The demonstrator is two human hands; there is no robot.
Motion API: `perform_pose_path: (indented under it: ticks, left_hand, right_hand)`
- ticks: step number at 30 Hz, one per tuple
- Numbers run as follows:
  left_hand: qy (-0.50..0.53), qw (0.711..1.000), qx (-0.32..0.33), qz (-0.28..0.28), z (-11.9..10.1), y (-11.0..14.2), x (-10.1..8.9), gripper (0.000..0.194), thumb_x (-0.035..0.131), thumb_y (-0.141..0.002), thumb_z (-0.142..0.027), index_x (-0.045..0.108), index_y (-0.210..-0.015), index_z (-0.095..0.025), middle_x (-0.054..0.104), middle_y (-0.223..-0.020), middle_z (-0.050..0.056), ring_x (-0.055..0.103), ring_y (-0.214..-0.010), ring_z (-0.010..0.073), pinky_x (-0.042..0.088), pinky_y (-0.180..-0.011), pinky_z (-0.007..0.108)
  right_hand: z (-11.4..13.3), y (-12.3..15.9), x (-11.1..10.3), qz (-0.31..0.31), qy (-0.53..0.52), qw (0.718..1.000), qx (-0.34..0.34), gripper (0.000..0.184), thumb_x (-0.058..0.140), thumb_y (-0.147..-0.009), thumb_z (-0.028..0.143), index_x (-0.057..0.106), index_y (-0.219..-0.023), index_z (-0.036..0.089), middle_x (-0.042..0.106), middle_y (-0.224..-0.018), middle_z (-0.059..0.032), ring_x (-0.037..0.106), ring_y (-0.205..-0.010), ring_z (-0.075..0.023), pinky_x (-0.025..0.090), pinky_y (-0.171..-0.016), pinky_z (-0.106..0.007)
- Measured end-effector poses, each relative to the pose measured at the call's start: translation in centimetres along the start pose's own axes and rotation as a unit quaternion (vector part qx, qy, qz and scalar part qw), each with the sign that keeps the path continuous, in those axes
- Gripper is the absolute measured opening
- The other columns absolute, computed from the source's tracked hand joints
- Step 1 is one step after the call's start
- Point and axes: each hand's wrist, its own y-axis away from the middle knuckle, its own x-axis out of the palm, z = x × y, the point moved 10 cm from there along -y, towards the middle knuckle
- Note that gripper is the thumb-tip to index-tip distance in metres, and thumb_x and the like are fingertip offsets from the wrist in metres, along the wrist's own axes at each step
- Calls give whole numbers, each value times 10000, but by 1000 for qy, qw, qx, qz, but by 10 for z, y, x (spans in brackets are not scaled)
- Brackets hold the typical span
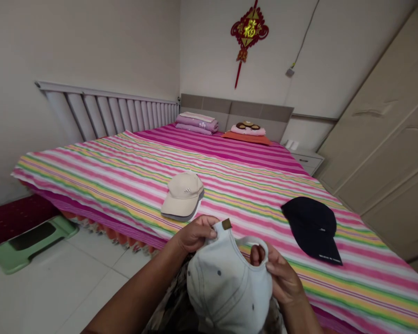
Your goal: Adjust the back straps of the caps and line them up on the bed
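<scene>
Two hands of mine hold one pale blue cap (pixel 226 283) close in front of me, its back strap uppermost and its crown sloping down towards me, near the edge of the striped bed sheet (pixel 90 162). My left hand (pixel 197 233) is closed in a pinch, thumb and fingers gripping the cap's edge just beside a small brown tab (pixel 226 224). My right hand (pixel 282 273) is half curled around the other end of the strap (pixel 252 240), thumb outside, with fingertips (pixel 257 254) showing through the gap at the back.

Just beyond my left hand, a beige cap (pixel 184 190) rests on the sheet with a grey edge visible beneath it. Well off to the right lies a dark cap (pixel 313 227), its brim pointing towards me, with small white lettering along the rim. Folded bedding (pixel 197 124) sits by the headboard (pixel 214 105), and a green stool (pixel 52 232) stands on the floor (pixel 90 273) at my left.
</scene>
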Motion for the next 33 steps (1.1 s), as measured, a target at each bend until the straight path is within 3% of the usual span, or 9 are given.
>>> perform_pose_path:
  ticks: [6,9,12,15,20,23,27,33]
  left_hand:
    - [-19,1000,-14,15,2,-2,6,253,703,-485,-170,632,-712,-83,610,-584,29,531,-470,97,392,-453,180]
    - [-21,1000,-9,3,3,-2,5,230,709,-526,-210,624,-699,-84,591,-564,21,511,-453,79,380,-445,172]
    - [-34,999,-17,-16,6,-1,3,232,723,-541,-230,617,-688,-85,575,-552,10,484,-432,60,359,-429,162]
    - [-34,999,-24,-30,8,0,2,270,746,-523,-262,613,-677,-85,570,-542,6,480,-425,61,359,-426,169]
    - [-34,998,-39,-24,13,-1,5,302,770,-490,-284,624,-663,-84,597,-557,24,511,-442,79,381,-444,186]
    - [-26,999,-43,-8,15,-1,10,284,769,-491,-278,633,-651,-87,601,-544,20,506,-432,73,381,-443,182]
    - [-3,999,-50,-2,19,0,12,275,772,-484,-272,642,-646,-91,612,-547,25,515,-434,78,387,-442,185]
    - [-9,999,-52,0,21,1,13,287,778,-470,-281,647,-639,-89,611,-554,26,507,-440,73,373,-436,176]
  right_hand:
    - [29,7,23,42,-23,997,-61,259,651,-643,376,603,-802,178,436,-491,25,452,-508,-132,375,-518,-260]
    - [39,11,25,36,-1,996,-85,180,583,-737,347,576,-681,177,435,-474,18,448,-496,-122,353,-503,-246]
    - [45,15,25,29,20,996,-87,120,618,-710,289,581,-739,178,509,-565,-3,489,-551,-131,365,-528,-250]
    - [50,17,27,27,24,996,-83,264,647,-686,337,593,-889,177,490,-530,19,448,-475,-103,343,-478,-234]
    - [57,17,34,-9,96,993,-68,184,608,-741,332,577,-664,168,477,-440,21,399,-401,-66,263,-429,-202]
    - [55,16,37,-33,128,990,-46,222,621,-723,380,602,-737,160,465,-434,32,329,-375,-37,204,-416,-191]
    - [49,15,41,-37,170,984,-28,295,730,-587,376,619,-723,139,479,-449,31,305,-375,-27,168,-407,-188]
    - [48,12,50,-39,225,973,-35,195,679,-652,313,563,-665,158,388,-457,66,265,-400,-35,151,-394,-188]
